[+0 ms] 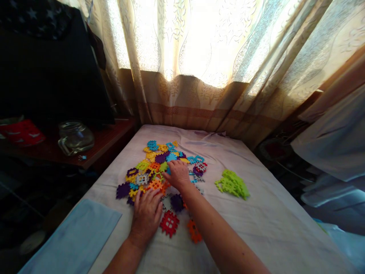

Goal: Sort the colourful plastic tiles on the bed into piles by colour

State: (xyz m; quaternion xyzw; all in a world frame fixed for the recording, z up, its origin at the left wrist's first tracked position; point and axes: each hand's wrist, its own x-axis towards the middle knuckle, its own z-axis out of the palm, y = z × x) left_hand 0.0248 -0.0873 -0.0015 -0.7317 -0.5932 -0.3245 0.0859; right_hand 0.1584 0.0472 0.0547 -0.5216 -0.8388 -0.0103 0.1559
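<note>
Many flat, notched plastic building tiles lie in a mixed-colour pile on the bed-like surface. My left hand (146,211) rests flat at the pile's near edge, fingers spread and touching tiles beside an orange tile (155,185). Farther in, my right hand (179,174) reaches over the middle of the pile. A gap shows between its thumb and fingers, next to a lime green tile (163,167); some fingertips are hidden. Nearer to me are a red tile (169,223) and an orange one (194,232), partly behind my right forearm. A separate heap of lime green tiles (232,184) sits to the right.
A folded light blue cloth (76,232) lies at the left edge of the pale sheet (273,224). Left of it stands a wooden desk (107,142) with a glass jug (75,137) and a dark screen (51,76). Patterned curtains (196,95) hang behind.
</note>
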